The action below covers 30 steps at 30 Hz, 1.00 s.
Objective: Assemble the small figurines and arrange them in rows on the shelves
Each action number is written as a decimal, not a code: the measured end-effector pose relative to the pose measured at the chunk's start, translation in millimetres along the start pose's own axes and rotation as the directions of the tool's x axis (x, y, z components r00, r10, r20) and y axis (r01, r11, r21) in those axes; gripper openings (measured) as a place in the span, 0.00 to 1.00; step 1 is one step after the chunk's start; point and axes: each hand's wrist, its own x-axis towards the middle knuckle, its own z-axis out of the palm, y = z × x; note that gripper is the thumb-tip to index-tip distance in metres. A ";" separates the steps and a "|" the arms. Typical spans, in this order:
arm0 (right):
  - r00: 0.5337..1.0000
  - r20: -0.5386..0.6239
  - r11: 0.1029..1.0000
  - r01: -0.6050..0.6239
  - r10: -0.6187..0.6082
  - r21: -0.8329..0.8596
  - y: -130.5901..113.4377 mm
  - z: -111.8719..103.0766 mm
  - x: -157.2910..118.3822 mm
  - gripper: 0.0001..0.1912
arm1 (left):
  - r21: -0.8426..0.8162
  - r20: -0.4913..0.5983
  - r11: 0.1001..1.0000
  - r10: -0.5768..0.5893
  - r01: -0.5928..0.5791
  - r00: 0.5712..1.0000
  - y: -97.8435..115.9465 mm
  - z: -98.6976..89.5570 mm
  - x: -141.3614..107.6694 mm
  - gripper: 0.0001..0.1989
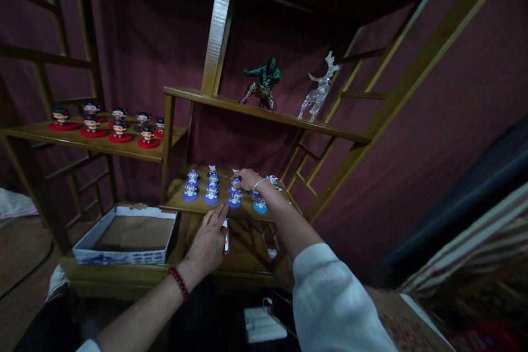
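The right hand [247, 179] lies palm down near the centre of the frame, above the rear of the lower wooden shelf [175, 202]. Its fingers curve down among the blue-based figurines [212, 194] and appear to rest on one of them. Whether they are clamped on that figurine cannot be determined from this view. A silver bangle [259, 182] encircles the right wrist, and a white sleeve [330, 302] covers the arm from the lower right of the frame.

The blue-based figurines stand upright in loose rows on the lower shelf, on both sides of the right hand. The left hand [207, 246] enters from the lower left and is open, with its fingers spread apart. Its fingertips reach just below the front edge of the lower shelf, near the front figurines. A red bead bracelet [179, 284] encircles the left wrist. A narrow white-edged object [225, 236] stands just beside the fingers; it is too hidden to identify.

A shallow white cardboard box [124, 212] sits left of the left hand. At the upper centre, a higher shelf [268, 111] carries a green figure [264, 85] and a clear deer figurine [319, 88]. At the left of the frame, a separate shelf [82, 140] carries red-based figurines [119, 129]. A maroon cloth backdrop [144, 38] hangs behind the shelves.
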 end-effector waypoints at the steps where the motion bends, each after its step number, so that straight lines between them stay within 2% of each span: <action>1: 1.000 0.003 1.000 0.003 -0.003 -0.003 0.7 0.5 1.2 0.19 | 0.003 0.001 1.000 0.000 0.000 1.000 0.1 0.0 -0.1 0.11; 13: 0.998 -0.050 0.999 0.036 -0.037 -0.022 -2.2 4.6 4.2 0.16 | 0.028 0.014 1.000 0.011 -0.012 1.000 1.8 -4.7 -1.6 0.10; 18: 1.000 0.015 0.999 0.015 -0.014 -0.030 -6.6 -2.0 4.1 0.17 | 0.074 0.003 0.997 0.033 -0.033 0.999 1.1 -6.6 -1.0 0.11; 21: 0.999 0.028 0.999 0.024 -0.025 0.030 -5.1 -8.6 5.2 0.19 | 0.069 -0.024 0.997 0.045 -0.043 0.999 0.1 -8.2 -1.5 0.12; 24: 0.998 -0.060 0.994 0.021 -0.014 0.111 2.2 -13.5 7.9 0.17 | 0.059 -0.042 0.997 0.052 -0.049 0.998 -1.4 -6.0 -1.9 0.11; 27: 0.985 -0.166 0.993 -0.025 0.043 0.114 12.7 -14.4 13.1 0.15 | 0.061 -0.056 0.997 0.049 -0.045 0.997 -2.8 0.2 -1.8 0.11; 30: 0.982 -0.162 0.994 -0.094 0.102 0.058 21.7 -11.7 21.7 0.19 | 0.062 -0.084 0.998 0.036 -0.031 0.996 -4.1 5.8 -1.6 0.12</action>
